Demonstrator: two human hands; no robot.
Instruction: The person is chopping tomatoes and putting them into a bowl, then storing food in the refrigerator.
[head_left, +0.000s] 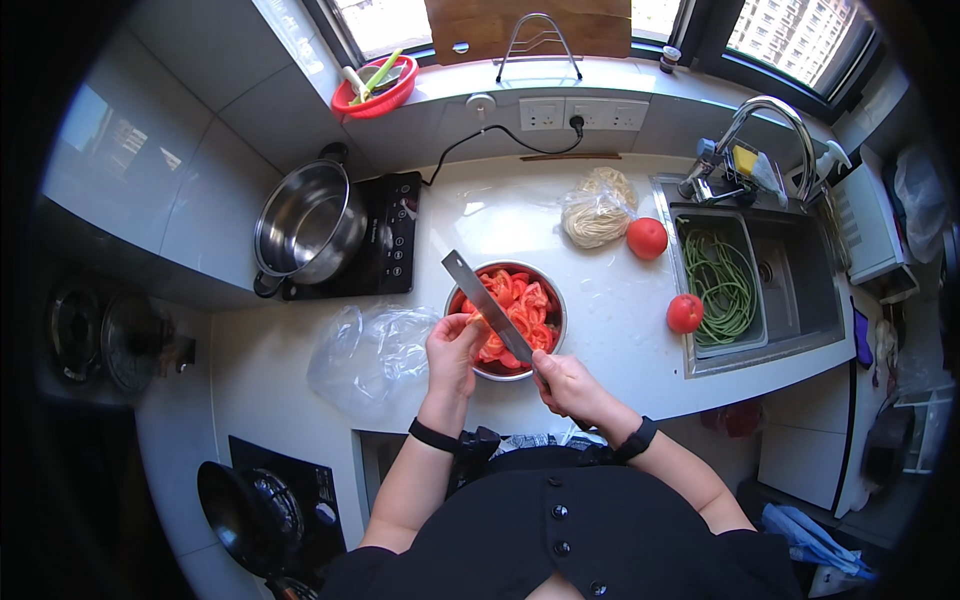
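My right hand (571, 386) grips the handle of a kitchen cleaver (487, 304), whose blade slants up and left over a round metal bowl (555, 279). Cut tomato pieces (534, 300) fill much of that bowl. At the bowl's left rim, my left hand (451, 346) has its fingers pinched together around a small piece of tomato (475, 318) beside the blade; the fingers partly hide this piece. A crumpled clear plastic bag (375, 360) lies left of the bowl. Two whole tomatoes, one near the noodles (646, 238) and one by the sink (685, 313), sit to the right.
A steel pot (309, 225) stands on a black induction cooker (390, 247) at left. Bagged noodles (598, 210) lie at the back. Long green beans (716, 289) fill a basin in the sink (806, 300). A wok (240, 517) rests on the gas hob at lower left.
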